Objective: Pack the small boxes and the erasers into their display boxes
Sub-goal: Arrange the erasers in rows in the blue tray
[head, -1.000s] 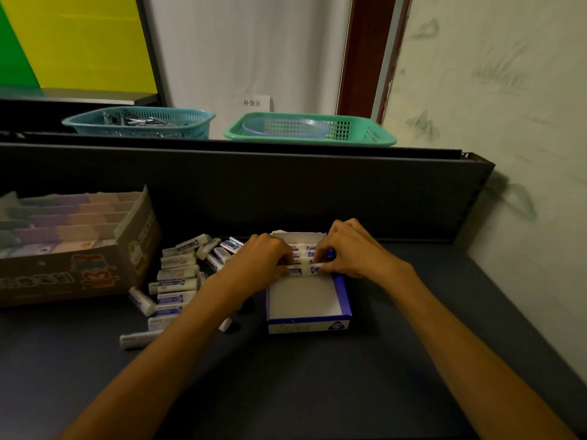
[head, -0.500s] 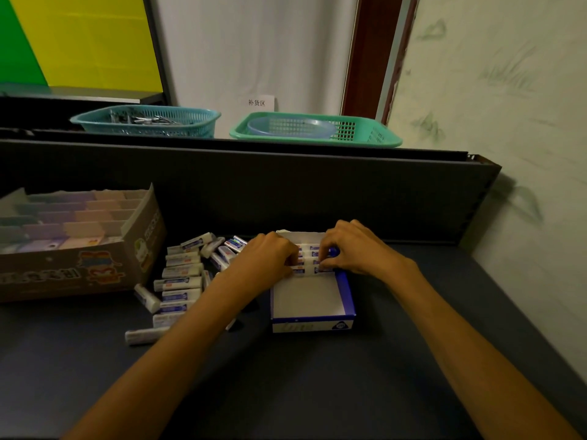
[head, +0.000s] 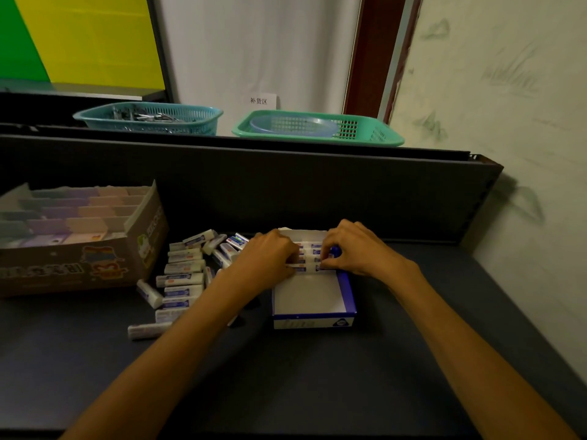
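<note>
The row of erasers (head: 309, 258) is seated at the 12 o'clock end of the blue-and-white display box (head: 313, 301), standing on edge and packed against the far wall, presumably so that later rows can be stacked toward the 6 o'clock end, where the white floor is bare. Each eraser is white with a blue-and-red printed sleeve. The row is gripped from both ends: the left hand (head: 270, 257) has its fingers curled on the 9 o'clock end, the right hand (head: 352, 249) pinches the 3 o'clock end, judged to square the row. At 9 o'clock of the box, loose erasers (head: 182, 277) lie scattered on the table (head: 317, 376). Farther at 9 o'clock stands a cardboard display box (head: 82, 249) holding pastel small boxes (head: 63, 214).
</note>
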`<state>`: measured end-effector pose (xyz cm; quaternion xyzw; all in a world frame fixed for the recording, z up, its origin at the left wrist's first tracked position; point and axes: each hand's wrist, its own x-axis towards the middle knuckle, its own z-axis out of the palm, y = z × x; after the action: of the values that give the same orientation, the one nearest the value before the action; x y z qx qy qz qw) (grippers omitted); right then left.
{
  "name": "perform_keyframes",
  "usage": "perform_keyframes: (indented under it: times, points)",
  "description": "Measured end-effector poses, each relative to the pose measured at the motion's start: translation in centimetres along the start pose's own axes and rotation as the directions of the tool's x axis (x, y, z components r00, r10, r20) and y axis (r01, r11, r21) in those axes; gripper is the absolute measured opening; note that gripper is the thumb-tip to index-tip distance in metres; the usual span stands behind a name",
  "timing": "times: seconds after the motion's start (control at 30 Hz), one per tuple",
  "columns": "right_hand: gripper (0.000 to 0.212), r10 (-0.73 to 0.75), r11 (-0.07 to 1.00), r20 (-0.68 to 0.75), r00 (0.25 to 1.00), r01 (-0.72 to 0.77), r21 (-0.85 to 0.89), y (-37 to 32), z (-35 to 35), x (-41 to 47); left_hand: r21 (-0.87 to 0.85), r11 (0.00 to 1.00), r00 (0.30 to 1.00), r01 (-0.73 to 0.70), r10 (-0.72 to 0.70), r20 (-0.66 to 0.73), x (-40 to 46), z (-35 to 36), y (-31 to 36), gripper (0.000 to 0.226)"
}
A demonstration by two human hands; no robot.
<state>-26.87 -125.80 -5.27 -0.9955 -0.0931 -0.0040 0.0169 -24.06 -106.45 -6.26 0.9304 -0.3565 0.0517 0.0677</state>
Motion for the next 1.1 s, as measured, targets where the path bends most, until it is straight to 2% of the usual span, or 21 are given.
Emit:
perform_keyframes:
  times: [0.13, 0.23, 0.37, 0.77, 1.1]
  points:
    - [0.032, 0.023, 0.999, -0.058, 0.998, -0.022, 0.025, -1.3, -0.9, -0.6, -0.021, 0.999, 0.997, 0.05, -0.051, -0.058, -0.6, -1.5, -0.4, 0.038]
    - [0.04, 0.023, 0.998, -0.141, 0.99, -0.014, 0.063, -3.1, -1.9, -0.9, 0.066, 0.991, 0.99, 0.12, -0.114, -0.089, -1.4, -3.0, -1.5, 0.044]
    - [0.048, 0.009, 0.997, -0.162, 0.987, 0.003, 0.074, -5.8, -2.7, -1.1, 0.155, 0.966, 0.978, 0.206, -0.198, -0.065, -3.3, -4.3, -3.6, 0.056]
    - [0.047, -0.107, 0.994, -0.203, 0.973, 0.112, 0.013, -13.2, -1.6, 1.1, 0.164, 0.953, 0.967, 0.253, -0.255, -0.008, -10.4, -5.9, -9.2, 0.059]
    - [0.043, -0.053, 0.997, -0.162, 0.985, 0.061, 0.047, -17.3, -0.5, -0.3, 0.084, 0.979, 0.981, 0.185, -0.189, 0.035, -14.2, -5.1, -11.0, 0.053]
